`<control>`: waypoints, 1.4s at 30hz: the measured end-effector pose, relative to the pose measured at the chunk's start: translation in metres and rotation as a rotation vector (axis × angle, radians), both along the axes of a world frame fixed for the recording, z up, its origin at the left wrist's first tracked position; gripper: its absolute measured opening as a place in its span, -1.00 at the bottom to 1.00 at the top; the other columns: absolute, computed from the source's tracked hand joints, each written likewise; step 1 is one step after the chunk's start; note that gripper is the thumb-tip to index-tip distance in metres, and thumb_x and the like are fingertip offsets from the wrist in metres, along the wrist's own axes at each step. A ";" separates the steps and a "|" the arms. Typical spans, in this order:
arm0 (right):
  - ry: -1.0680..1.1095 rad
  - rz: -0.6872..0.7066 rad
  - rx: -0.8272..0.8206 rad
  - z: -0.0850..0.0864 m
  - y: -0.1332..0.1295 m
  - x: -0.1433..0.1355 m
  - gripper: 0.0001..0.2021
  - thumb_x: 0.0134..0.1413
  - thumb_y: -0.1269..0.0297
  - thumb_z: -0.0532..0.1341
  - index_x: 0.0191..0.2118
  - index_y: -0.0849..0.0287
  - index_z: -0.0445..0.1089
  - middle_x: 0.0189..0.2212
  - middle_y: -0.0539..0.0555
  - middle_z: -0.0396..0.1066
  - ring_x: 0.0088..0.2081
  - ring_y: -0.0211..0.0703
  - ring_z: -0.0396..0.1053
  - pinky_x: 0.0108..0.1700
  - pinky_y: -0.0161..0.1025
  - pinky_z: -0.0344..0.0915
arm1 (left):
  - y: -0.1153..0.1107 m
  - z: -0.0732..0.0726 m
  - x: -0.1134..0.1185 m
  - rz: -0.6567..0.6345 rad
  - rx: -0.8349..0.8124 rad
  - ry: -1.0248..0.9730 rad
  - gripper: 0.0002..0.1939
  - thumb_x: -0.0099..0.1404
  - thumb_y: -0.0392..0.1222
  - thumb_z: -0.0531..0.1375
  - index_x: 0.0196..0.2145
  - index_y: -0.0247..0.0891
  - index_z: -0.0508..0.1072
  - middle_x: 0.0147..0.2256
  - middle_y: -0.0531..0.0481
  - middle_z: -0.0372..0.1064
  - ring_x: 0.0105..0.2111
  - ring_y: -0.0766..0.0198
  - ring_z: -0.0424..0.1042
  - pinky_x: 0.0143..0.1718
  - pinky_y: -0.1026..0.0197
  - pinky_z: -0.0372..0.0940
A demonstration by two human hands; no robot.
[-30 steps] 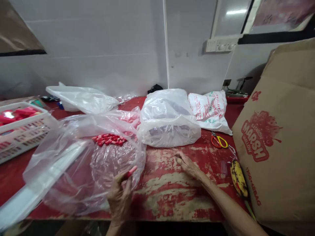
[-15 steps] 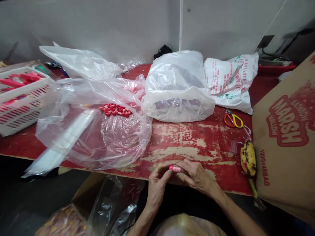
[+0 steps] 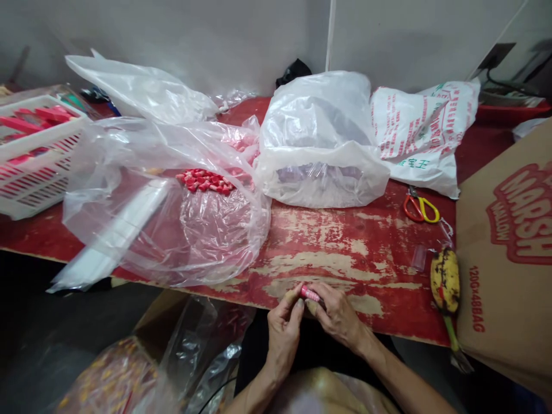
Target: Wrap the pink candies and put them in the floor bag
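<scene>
A small pink tube [image 3: 310,294] with pale markings is held between both hands at the front edge of the red table [image 3: 302,241]. My left hand [image 3: 285,328] pinches its left end between thumb and fingers. My right hand [image 3: 338,316] grips the right end, its fingers covering part of it. To the left, small red caps [image 3: 204,181] lie inside a large clear plastic bag [image 3: 219,236]. Behind my hands stands a white translucent bag [image 3: 319,126] with purplish contents.
A white basket [image 3: 38,167] with pink items stands at the left. On the right are scissors [image 3: 421,208], a spotted banana [image 3: 445,279], a printed white sack [image 3: 425,135] and a cardboard box [image 3: 495,299]. Filled bags [image 3: 114,376] sit below the table edge.
The camera view has shifted slightly. The pink tube now slants down to the right between my fingers, where it lay nearly level before. Both hands still hold it.
</scene>
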State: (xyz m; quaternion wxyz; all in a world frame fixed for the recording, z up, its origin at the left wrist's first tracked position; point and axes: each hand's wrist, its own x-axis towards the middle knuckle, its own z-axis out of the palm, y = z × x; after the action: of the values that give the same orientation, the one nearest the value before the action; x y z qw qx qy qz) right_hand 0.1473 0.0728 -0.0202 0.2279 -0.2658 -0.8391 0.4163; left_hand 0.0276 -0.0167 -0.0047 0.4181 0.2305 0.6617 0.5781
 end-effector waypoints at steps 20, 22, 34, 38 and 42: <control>-0.112 0.353 0.347 0.029 -0.027 0.001 -0.88 0.22 0.34 0.02 -0.22 0.21 0.27 -0.42 0.08 0.35 -0.41 -0.14 0.29 -0.42 -0.23 0.15 | 0.039 0.006 -0.017 0.104 -0.101 -0.378 -0.33 0.23 0.35 -0.07 -0.53 -0.34 0.44 -0.67 -0.05 0.35 -0.66 0.34 0.30 -0.54 0.29 0.18; -0.097 0.341 0.306 0.025 -0.028 -0.002 -0.85 0.23 0.34 0.00 -0.24 0.22 0.28 -0.43 0.09 0.35 -0.41 -0.14 0.28 -0.42 -0.23 0.16 | 0.039 0.006 -0.018 0.126 -0.103 -0.384 -0.34 0.26 0.30 -0.08 -0.55 -0.35 0.44 -0.69 -0.04 0.33 -0.69 0.36 0.28 -0.57 0.32 0.15; 0.278 0.043 -1.204 0.017 -0.015 -0.007 -0.66 0.03 -0.02 0.26 -0.23 0.13 0.30 -0.59 -0.17 0.15 -0.65 -0.45 -0.05 -0.58 -0.37 -0.04 | 0.045 0.021 -0.038 0.093 0.144 -0.761 -0.47 0.39 0.05 -0.11 -0.40 -0.39 0.46 -0.48 -0.14 0.44 -0.53 0.31 0.40 -0.47 0.30 0.31; 0.339 -0.027 -1.344 0.017 -0.014 -0.005 -0.61 -0.09 -0.02 0.34 -0.28 0.13 0.26 -0.57 -0.15 0.22 -0.66 -0.47 -0.07 -0.59 -0.38 -0.03 | 0.037 0.015 -0.037 0.071 0.138 -0.780 -0.48 0.38 0.08 -0.06 -0.41 -0.39 0.48 -0.48 -0.13 0.44 -0.53 0.32 0.40 -0.46 0.32 0.27; 0.296 -0.020 -1.260 0.016 -0.012 0.001 -0.63 -0.05 -0.02 0.31 -0.25 0.13 0.27 -0.57 -0.16 0.18 -0.64 -0.45 -0.05 -0.58 -0.38 -0.05 | 0.036 0.013 -0.035 0.055 0.131 -0.774 -0.46 0.38 0.08 -0.08 -0.42 -0.39 0.48 -0.50 -0.13 0.43 -0.53 0.32 0.40 -0.44 0.30 0.28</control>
State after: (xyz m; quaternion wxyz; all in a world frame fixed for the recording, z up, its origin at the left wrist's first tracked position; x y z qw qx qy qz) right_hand 0.1482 0.0603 -0.0038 0.1453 -0.2962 -0.3913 0.8591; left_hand -0.0071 0.0189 0.0083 0.6053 0.0038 0.4229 0.6743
